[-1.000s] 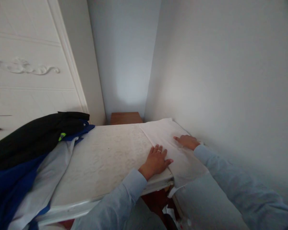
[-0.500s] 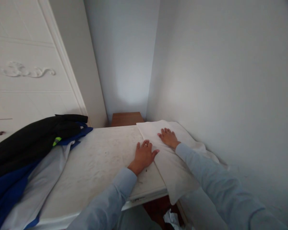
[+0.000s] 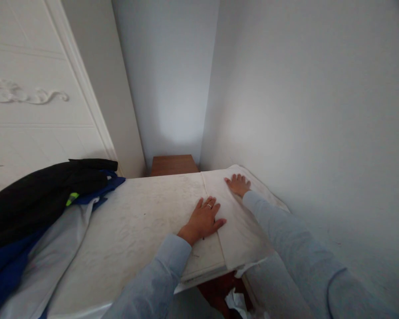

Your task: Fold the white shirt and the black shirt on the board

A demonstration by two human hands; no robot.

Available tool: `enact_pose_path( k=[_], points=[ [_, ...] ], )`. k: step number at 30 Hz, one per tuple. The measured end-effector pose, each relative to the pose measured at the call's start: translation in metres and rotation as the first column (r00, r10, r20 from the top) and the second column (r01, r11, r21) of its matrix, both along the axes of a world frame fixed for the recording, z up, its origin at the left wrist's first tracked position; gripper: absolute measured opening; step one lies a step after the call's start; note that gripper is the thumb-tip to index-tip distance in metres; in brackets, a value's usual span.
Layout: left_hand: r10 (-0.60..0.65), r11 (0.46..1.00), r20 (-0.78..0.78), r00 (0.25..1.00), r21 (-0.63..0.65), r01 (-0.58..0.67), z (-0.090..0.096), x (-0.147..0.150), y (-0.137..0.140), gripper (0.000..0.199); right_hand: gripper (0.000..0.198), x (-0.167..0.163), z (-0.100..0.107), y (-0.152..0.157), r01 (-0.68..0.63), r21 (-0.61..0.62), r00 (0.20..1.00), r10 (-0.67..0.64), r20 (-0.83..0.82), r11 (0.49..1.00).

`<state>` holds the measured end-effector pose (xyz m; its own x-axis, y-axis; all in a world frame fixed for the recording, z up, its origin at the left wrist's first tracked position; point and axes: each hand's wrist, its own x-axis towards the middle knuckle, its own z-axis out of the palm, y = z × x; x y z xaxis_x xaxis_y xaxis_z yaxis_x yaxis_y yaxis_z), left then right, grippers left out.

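Two hands press a white cloth (image 3: 237, 241) against the right end of a table (image 3: 133, 235), between four and five o'clock from the middle of the view. The right hand (image 3: 238, 184), at four o'clock, lies palm down on the cloth's far half, fingers spread and gripping nothing. The left hand (image 3: 202, 221), near six o'clock, is likewise flat and loose, its fingers fanned across the cloth's left edge, thumb over the fabric and palm on the tabletop; a ring (image 3: 209, 205) shows on one finger.

The spreading looks well advanced at this end: the cloth lies nearly flat, its left edge running fairly straight from the far side to the near rim. Soft creases show by the right forearm, and the border toward three o'clock is slightly raised beside the wall (image 3: 306, 115). At five o'clock the near edge meets the rim unevenly, a scrap hanging below. The cloth covers only this end; elsewhere the table's mottled top shows.

Dark, blue and grey clothes (image 3: 53, 195) are heaped between eight and nine o'clock, before a white cupboard (image 3: 36, 141). A brown box (image 3: 173, 165) stands beyond the table, at nine o'clock.
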<state>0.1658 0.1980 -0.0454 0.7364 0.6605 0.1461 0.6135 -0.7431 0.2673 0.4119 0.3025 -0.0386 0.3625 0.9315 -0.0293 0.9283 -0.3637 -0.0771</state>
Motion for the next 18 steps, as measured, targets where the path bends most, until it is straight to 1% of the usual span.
enact_pose_path(
  k=[3, 5, 8, 11, 12, 14, 18],
  points=[
    [-0.006, 1.0, -0.04, 0.999, 0.024, 0.007, -0.001, 0.0, -0.007, 0.073, 0.073, -0.005, 0.001, -0.011, -0.137, -0.023, 0.991, 0.137, -0.009, 0.99],
    [-0.011, 0.999, -0.06, 0.998, 0.036, 0.013, -0.001, -0.002, -0.011, 0.076, 0.069, -0.008, 0.0, -0.027, -0.248, -0.035, 0.969, 0.247, -0.016, 0.968],
    [-0.016, 0.998, -0.075, 0.997, 0.054, 0.02, -0.002, -0.004, -0.02, 0.08, 0.067, -0.005, -0.007, -0.064, -0.402, -0.03, 0.916, 0.402, -0.011, 0.915],
    [-0.001, 0.998, -0.091, 0.996, 0.067, 0.007, -0.003, -0.006, -0.031, 0.082, 0.068, 0.013, -0.017, -0.106, -0.501, 0.029, 0.866, 0.5, 0.015, 0.865],
    [0.006, 0.998, -0.1, 0.995, 0.066, 0.0, -0.003, -0.006, -0.034, 0.083, 0.068, 0.022, -0.02, -0.121, -0.515, 0.056, 0.857, 0.515, 0.023, 0.855],
    [0.019, 0.998, -0.113, 0.993, 0.06, -0.012, -0.002, -0.006, -0.039, 0.083, 0.067, 0.04, -0.025, -0.148, -0.514, 0.101, 0.858, 0.513, 0.032, 0.852],
    [0.034, 0.999, -0.113, 0.993, 0.041, -0.029, 0.002, -0.005, -0.045, 0.079, 0.065, 0.068, -0.032, -0.202, -0.437, 0.152, 0.899, 0.432, 0.069, 0.886]
  ],
)
